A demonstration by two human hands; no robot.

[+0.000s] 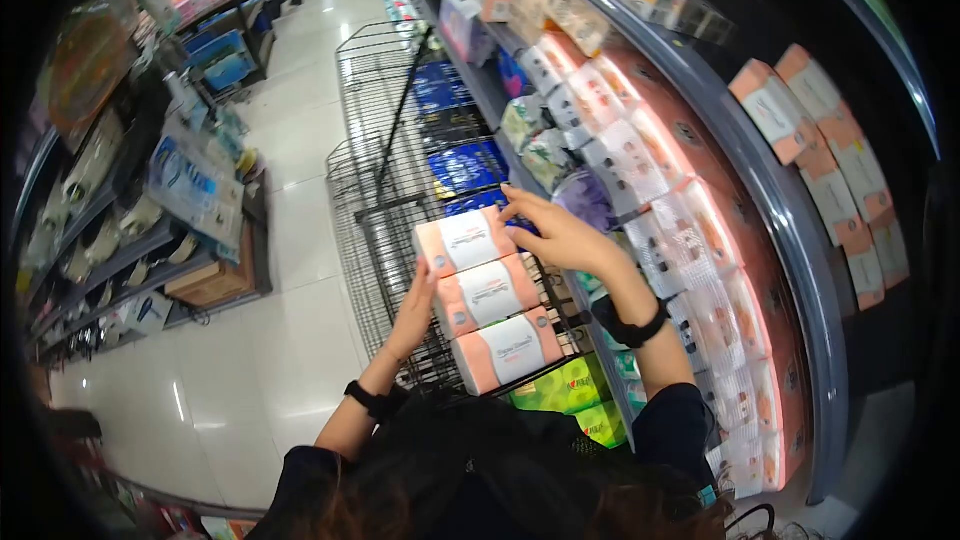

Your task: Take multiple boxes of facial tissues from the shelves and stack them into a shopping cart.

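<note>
Three salmon-and-white packs [487, 293] sit in a row between my hands, above a black wire cart [385, 155]. My left hand [413, 314] presses against the near left side of the row. My right hand [558, 233] grips the far end, fingers over the top pack [462, 242]. Each wrist wears a black band.
A curved grey shelf [740, 140] at right carries several more salmon-and-white packs [690, 230]. Blue packages [465, 166] and green boxes [568, 387] lie by the cart. A white tiled aisle [290, 270] runs along the left, with product racks [130, 240] beyond it.
</note>
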